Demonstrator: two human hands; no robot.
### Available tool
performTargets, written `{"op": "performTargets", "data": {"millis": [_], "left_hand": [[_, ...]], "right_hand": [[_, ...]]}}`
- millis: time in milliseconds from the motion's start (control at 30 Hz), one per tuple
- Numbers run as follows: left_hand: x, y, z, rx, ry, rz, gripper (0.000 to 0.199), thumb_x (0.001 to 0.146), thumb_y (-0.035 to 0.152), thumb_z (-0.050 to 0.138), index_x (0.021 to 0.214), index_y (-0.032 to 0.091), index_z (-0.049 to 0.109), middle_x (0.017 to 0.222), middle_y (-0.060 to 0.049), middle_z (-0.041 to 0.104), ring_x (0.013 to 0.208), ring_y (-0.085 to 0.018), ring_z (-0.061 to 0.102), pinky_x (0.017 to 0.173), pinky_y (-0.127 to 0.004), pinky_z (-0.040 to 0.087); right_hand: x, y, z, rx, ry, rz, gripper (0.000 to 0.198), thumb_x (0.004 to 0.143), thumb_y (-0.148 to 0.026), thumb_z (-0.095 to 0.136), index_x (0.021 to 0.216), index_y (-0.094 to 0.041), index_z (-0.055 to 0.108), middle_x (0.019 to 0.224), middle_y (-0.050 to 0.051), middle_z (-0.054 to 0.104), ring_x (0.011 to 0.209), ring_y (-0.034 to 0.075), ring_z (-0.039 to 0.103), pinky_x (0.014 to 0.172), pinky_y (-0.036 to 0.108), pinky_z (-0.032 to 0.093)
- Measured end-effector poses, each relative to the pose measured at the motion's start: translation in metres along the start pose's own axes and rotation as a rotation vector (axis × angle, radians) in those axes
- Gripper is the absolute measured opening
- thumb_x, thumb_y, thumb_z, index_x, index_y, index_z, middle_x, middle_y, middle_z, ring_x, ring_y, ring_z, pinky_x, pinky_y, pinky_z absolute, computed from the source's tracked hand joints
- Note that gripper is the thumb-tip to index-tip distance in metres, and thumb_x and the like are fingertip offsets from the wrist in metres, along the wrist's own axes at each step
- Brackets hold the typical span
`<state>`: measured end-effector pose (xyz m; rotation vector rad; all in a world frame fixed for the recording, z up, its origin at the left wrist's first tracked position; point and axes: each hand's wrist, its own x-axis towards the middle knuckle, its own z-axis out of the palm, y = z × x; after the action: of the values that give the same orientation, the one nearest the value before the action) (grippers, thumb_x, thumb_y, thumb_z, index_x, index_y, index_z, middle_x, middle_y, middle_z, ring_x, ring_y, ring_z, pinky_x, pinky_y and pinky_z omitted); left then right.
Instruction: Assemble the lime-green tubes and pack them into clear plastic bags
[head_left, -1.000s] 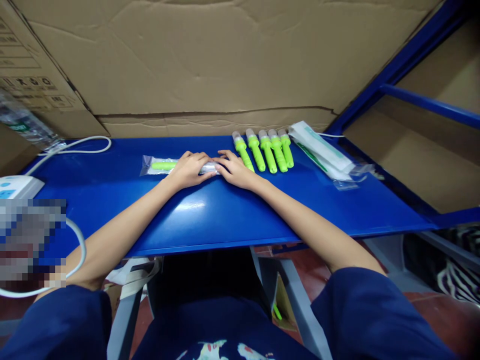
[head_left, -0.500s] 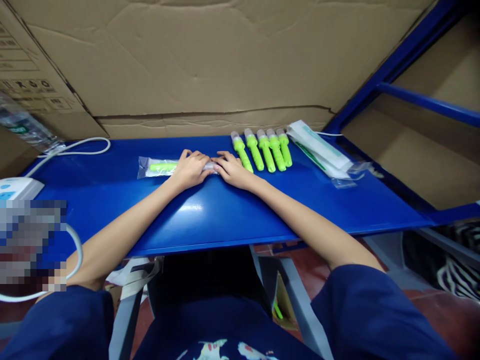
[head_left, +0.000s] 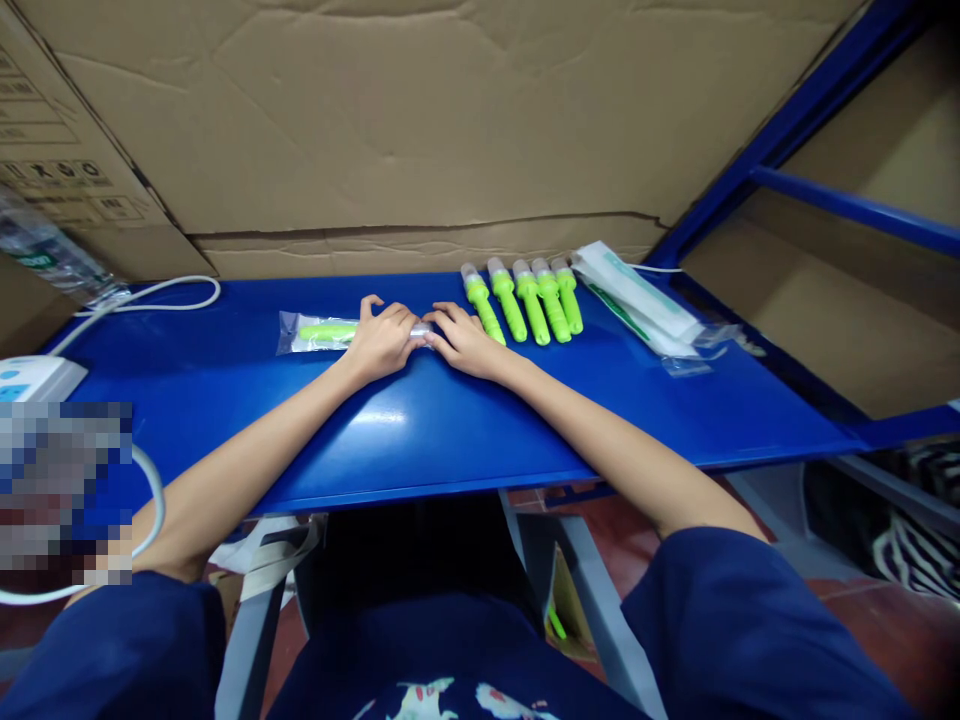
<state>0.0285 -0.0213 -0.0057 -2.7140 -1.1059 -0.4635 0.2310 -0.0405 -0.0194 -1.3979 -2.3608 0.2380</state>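
A lime-green stick with a clear end lies in a clear plastic bag (head_left: pixel 322 334) on the blue table. My left hand (head_left: pixel 382 340) is closed over the bagged stick near its middle, fingers curled onto it. My right hand (head_left: pixel 465 342) pinches the bag's right end, its thumb and fingers close to those of my left hand. That end is mostly hidden by my fingers. Just beyond my right hand, several lime-green sticks with clear caps (head_left: pixel 529 295) lie side by side in a row, without bags.
A stack of white-and-clear plastic bags (head_left: pixel 637 300) lies right of the row. On the left are a white power strip (head_left: pixel 45 378), a white cable (head_left: pixel 169 290) and a clear plastic bottle (head_left: pixel 52 245). Cardboard (head_left: pixel 420 130) stands behind the blue table (head_left: pixel 420 440).
My hands stay on the bagged stick, with only slight finger movement at its right end. The bag's left end has shifted marginally. Everything else lies as before.
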Motion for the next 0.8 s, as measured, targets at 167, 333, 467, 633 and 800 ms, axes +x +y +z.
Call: {"op": "performTargets", "data": {"millis": [167,333,467,633,800], "left_hand": [[-0.0009,-0.0008,0.0010,-0.009,0.010,0.010,0.034,0.102,0.029,0.047,0.116,0.010,0.071,0.118,-0.022,0.076,0.119,-0.037,0.066,0.111,-0.064,0.035],[-0.0005,-0.0012,0.0006,-0.019,0.006,0.031,0.030,0.101,0.026,0.049,0.117,0.012,0.071,0.118,-0.021,0.076,0.119,-0.037,0.066,0.110,-0.064,0.035],[-0.0005,-0.0012,0.0012,-0.026,0.011,0.048,0.029,0.102,0.027,0.049,0.115,0.012,0.071,0.117,-0.021,0.077,0.118,-0.037,0.067,0.109,-0.063,0.035],[-0.0002,-0.0022,0.0031,-0.042,0.016,0.053,0.029,0.103,0.028,0.049,0.115,0.012,0.071,0.117,-0.021,0.077,0.119,-0.037,0.067,0.109,-0.063,0.035],[-0.0006,-0.0042,0.0023,-0.071,-0.002,0.056,0.030,0.104,0.030,0.051,0.119,0.013,0.070,0.121,-0.020,0.076,0.121,-0.037,0.066,0.109,-0.063,0.034]], "right_hand": [[-0.0001,0.0022,0.0021,0.008,0.013,-0.008,0.046,0.108,-0.039,0.045,0.146,-0.016,0.056,0.157,0.024,0.047,0.146,0.037,0.045,0.113,0.063,0.042],[0.0006,0.0006,0.0017,-0.023,-0.011,-0.012,0.041,0.108,-0.034,0.044,0.138,-0.012,0.061,0.157,0.026,0.047,0.146,0.037,0.045,0.113,0.061,0.042],[0.0022,0.0010,0.0020,-0.033,0.011,-0.040,0.032,0.106,-0.029,0.044,0.127,-0.014,0.064,0.154,0.025,0.050,0.143,0.036,0.048,0.111,0.061,0.042],[0.0041,0.0026,0.0027,-0.028,0.022,-0.024,0.030,0.103,-0.021,0.046,0.126,-0.014,0.064,0.150,0.025,0.054,0.139,0.036,0.052,0.110,0.058,0.042],[0.0032,0.0041,0.0009,-0.009,0.044,-0.043,0.024,0.101,-0.022,0.049,0.116,-0.015,0.066,0.147,0.024,0.056,0.138,0.036,0.053,0.109,0.056,0.041]]}}
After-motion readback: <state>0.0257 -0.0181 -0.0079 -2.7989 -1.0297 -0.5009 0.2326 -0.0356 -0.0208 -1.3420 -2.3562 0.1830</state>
